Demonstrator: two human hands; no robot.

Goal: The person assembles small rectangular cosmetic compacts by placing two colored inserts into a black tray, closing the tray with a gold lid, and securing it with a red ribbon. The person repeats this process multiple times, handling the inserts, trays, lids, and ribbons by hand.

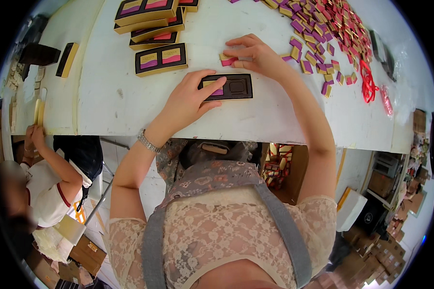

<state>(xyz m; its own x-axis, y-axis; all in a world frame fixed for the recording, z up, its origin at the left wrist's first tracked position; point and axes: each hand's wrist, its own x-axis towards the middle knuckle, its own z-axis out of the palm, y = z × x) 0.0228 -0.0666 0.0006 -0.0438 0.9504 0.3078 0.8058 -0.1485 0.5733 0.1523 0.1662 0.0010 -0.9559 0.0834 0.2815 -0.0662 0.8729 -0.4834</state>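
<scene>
Head view: at 12 o'clock on the worktop (111,111), the left hand (190,94), partly spread, clasps a black-and-gold box (237,87), apparently to steady it. Right hand (255,57): half-curled, fingertips at a pink-and-gold packet (226,61); firmness of grip cannot be told. Box contents: purple-and-gold packet (217,92) at 9 o'clock, vacant compartment at 3.

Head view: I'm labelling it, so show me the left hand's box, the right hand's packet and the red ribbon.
Box (237,86), head view: empty slot.
Packet (228,62), head view: pink part.
Red ribbon (368,86), head view: middle.
</scene>
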